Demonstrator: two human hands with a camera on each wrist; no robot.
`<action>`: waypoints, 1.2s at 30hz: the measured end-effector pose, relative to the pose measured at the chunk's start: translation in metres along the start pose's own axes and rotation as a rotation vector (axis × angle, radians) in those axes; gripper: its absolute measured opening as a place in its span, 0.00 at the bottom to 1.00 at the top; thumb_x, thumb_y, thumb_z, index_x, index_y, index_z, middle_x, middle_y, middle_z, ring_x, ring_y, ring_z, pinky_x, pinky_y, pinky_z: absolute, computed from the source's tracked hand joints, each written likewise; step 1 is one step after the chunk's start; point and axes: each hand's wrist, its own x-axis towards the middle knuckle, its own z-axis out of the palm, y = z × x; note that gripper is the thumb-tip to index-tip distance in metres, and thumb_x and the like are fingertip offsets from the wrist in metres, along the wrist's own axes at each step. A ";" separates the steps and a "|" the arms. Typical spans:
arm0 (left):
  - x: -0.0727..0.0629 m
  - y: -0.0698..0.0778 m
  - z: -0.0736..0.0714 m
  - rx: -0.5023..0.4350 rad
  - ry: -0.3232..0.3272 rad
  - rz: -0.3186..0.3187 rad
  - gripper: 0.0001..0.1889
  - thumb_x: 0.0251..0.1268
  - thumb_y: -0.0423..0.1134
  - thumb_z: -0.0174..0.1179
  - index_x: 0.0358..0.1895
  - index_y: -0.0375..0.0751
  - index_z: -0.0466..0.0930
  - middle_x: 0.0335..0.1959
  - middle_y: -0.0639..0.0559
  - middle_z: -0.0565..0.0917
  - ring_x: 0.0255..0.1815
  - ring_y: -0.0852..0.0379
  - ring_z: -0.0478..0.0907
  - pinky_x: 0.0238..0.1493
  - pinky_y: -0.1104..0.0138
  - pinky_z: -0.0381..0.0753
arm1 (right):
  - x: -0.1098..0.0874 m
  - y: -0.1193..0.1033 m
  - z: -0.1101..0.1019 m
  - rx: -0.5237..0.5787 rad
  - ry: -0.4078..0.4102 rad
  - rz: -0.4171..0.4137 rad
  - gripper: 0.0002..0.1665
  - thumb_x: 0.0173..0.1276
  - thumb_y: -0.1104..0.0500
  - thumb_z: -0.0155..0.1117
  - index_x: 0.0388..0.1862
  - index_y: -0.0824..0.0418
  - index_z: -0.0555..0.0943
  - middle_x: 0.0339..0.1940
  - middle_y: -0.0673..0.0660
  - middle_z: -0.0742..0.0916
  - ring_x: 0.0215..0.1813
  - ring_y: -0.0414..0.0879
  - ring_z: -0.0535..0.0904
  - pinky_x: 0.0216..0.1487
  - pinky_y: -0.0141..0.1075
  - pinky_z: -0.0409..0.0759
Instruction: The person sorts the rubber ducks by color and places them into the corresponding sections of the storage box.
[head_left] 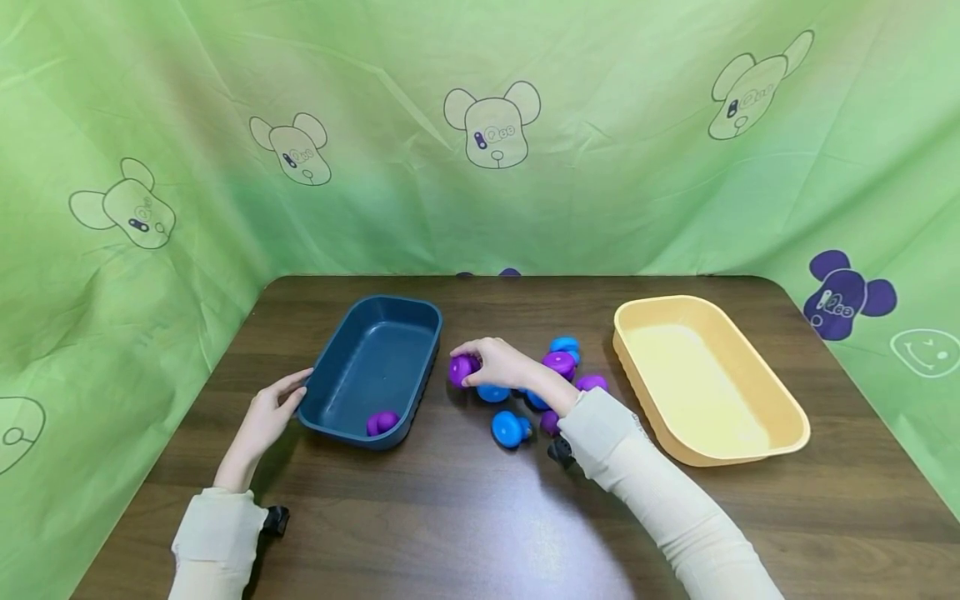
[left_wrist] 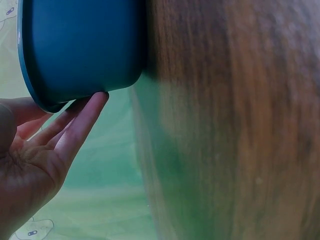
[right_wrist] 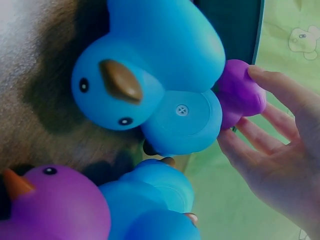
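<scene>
My right hand [head_left: 501,363] pinches a purple rubber duck [head_left: 461,372] between thumb and fingers, near the right side of a dark blue bin [head_left: 322,367]. In the right wrist view, the held duck [right_wrist: 240,92] is partly hidden behind a blue rubber duck [right_wrist: 182,111]. With its fingers nearly straight, my left hand [head_left: 267,413] touches the bin's left side. The left wrist view shows fingertips [left_wrist: 101,96] against the outer wall just below the rim. Inside the bin, a purple duck [head_left: 383,422] lies at the near right corner.
Several blue and purple ducks lie between the bins, among them a blue duck [head_left: 508,429] in front and a purple duck [head_left: 558,364] farther back. A yellow bin [head_left: 637,375] stands at the right. Green cloth [head_left: 585,208] hangs behind the wooden table [head_left: 420,525].
</scene>
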 end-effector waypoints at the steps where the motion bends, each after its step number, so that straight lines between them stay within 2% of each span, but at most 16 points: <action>1: 0.000 0.000 0.000 0.000 0.000 -0.001 0.18 0.66 0.31 0.46 0.57 0.32 0.68 0.48 0.32 0.76 0.40 0.55 0.75 0.32 0.71 0.76 | 0.000 0.000 0.000 -0.001 0.002 0.000 0.25 0.55 0.62 0.64 0.53 0.67 0.74 0.46 0.61 0.81 0.45 0.49 0.76 0.44 0.36 0.74; 5: 0.000 0.002 0.000 -0.003 0.005 -0.003 0.17 0.66 0.31 0.46 0.57 0.31 0.68 0.47 0.32 0.76 0.38 0.60 0.74 0.31 0.71 0.76 | 0.002 -0.001 -0.001 -0.005 0.009 -0.009 0.26 0.55 0.61 0.64 0.53 0.67 0.74 0.46 0.61 0.81 0.45 0.50 0.76 0.44 0.36 0.74; 11: 0.001 0.002 0.000 -0.011 0.020 0.002 0.17 0.65 0.31 0.46 0.57 0.31 0.69 0.46 0.32 0.76 0.37 0.61 0.74 0.31 0.73 0.75 | 0.003 -0.004 -0.004 -0.018 0.022 -0.028 0.26 0.54 0.61 0.64 0.52 0.67 0.74 0.45 0.61 0.81 0.43 0.49 0.76 0.42 0.34 0.74; 19: 0.000 0.001 -0.001 -0.007 0.005 0.000 0.18 0.65 0.31 0.46 0.57 0.32 0.68 0.47 0.32 0.76 0.35 0.73 0.71 0.32 0.72 0.76 | 0.004 -0.011 -0.008 -0.011 0.023 -0.022 0.26 0.54 0.61 0.64 0.53 0.66 0.74 0.45 0.61 0.81 0.42 0.48 0.76 0.41 0.33 0.74; 20: 0.000 0.000 -0.001 -0.005 0.004 -0.001 0.18 0.65 0.31 0.46 0.57 0.32 0.68 0.47 0.32 0.76 0.35 0.73 0.71 0.32 0.73 0.75 | 0.005 -0.012 -0.009 -0.012 0.024 -0.021 0.26 0.55 0.61 0.64 0.53 0.66 0.74 0.45 0.61 0.81 0.42 0.48 0.76 0.41 0.33 0.74; 27: -0.002 0.013 -0.001 -0.001 0.007 -0.015 0.18 0.66 0.30 0.46 0.57 0.28 0.67 0.47 0.30 0.75 0.41 0.50 0.75 0.31 0.70 0.76 | 0.008 -0.015 -0.008 -0.019 0.041 -0.043 0.26 0.54 0.60 0.63 0.53 0.66 0.74 0.45 0.60 0.81 0.43 0.48 0.76 0.42 0.34 0.74; 32: 0.000 0.002 0.000 0.001 0.012 0.001 0.17 0.66 0.30 0.46 0.57 0.31 0.68 0.47 0.32 0.76 0.39 0.56 0.75 0.31 0.73 0.75 | 0.011 -0.018 -0.008 -0.013 0.041 -0.054 0.25 0.55 0.60 0.63 0.53 0.66 0.74 0.45 0.60 0.81 0.43 0.48 0.76 0.41 0.33 0.74; 36: 0.000 0.001 0.001 0.004 0.016 0.011 0.17 0.66 0.30 0.46 0.57 0.30 0.68 0.47 0.32 0.76 0.38 0.61 0.74 0.31 0.73 0.75 | 0.014 -0.023 -0.008 0.001 0.033 -0.056 0.26 0.55 0.60 0.63 0.53 0.67 0.74 0.46 0.61 0.80 0.43 0.48 0.75 0.41 0.32 0.74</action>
